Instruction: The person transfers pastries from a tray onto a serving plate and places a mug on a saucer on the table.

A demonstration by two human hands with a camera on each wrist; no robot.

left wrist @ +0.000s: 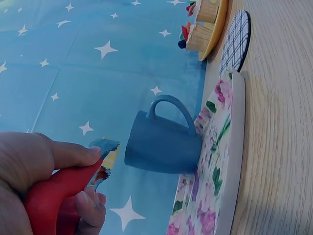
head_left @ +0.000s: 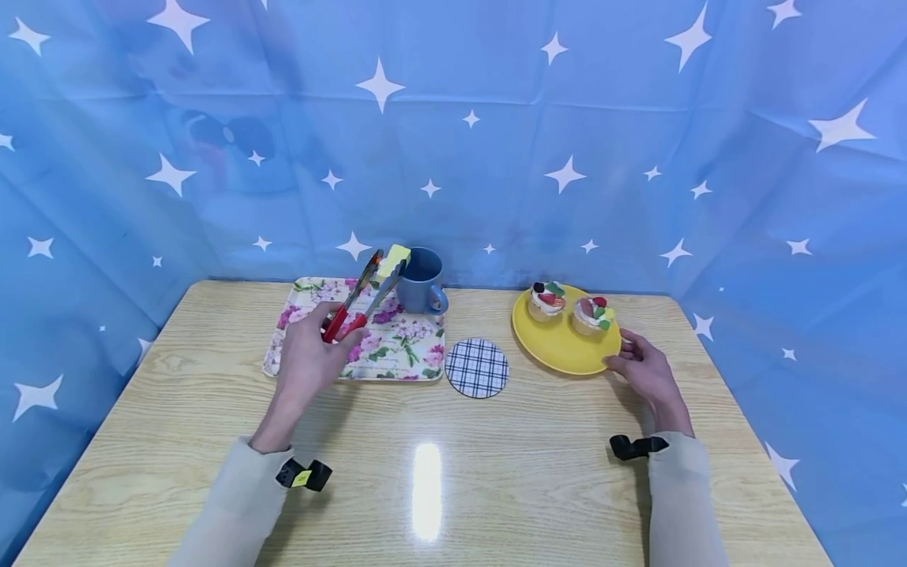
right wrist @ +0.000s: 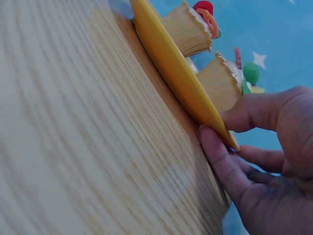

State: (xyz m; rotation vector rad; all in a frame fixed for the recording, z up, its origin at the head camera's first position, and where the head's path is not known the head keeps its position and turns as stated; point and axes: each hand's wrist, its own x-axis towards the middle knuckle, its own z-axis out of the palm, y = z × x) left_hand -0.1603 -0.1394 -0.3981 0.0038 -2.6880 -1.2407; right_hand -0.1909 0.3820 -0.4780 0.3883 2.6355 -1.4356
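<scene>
My left hand [head_left: 312,346] grips red-handled tongs [head_left: 338,321] above the floral tray. Between the tong tips is a pale yellow block [head_left: 394,260], beside the rim of a blue mug [head_left: 423,283]. The mug stands upright on the tray's back right corner, its handle [left wrist: 171,100] turned away from the tongs in the left wrist view. My right hand [head_left: 648,374] pinches the right rim of a yellow plate [head_left: 560,354] between thumb and fingers. Two toy-like cupcakes topped with fruit, a left one [head_left: 546,302] and a right one [head_left: 592,316], sit on this plate.
The floral tray [head_left: 404,366] lies at the back left of the wooden table [head_left: 524,465]. A round checked coaster [head_left: 477,368] lies between tray and plate. Behind the table hangs a blue curtain [head_left: 453,157] with white stars.
</scene>
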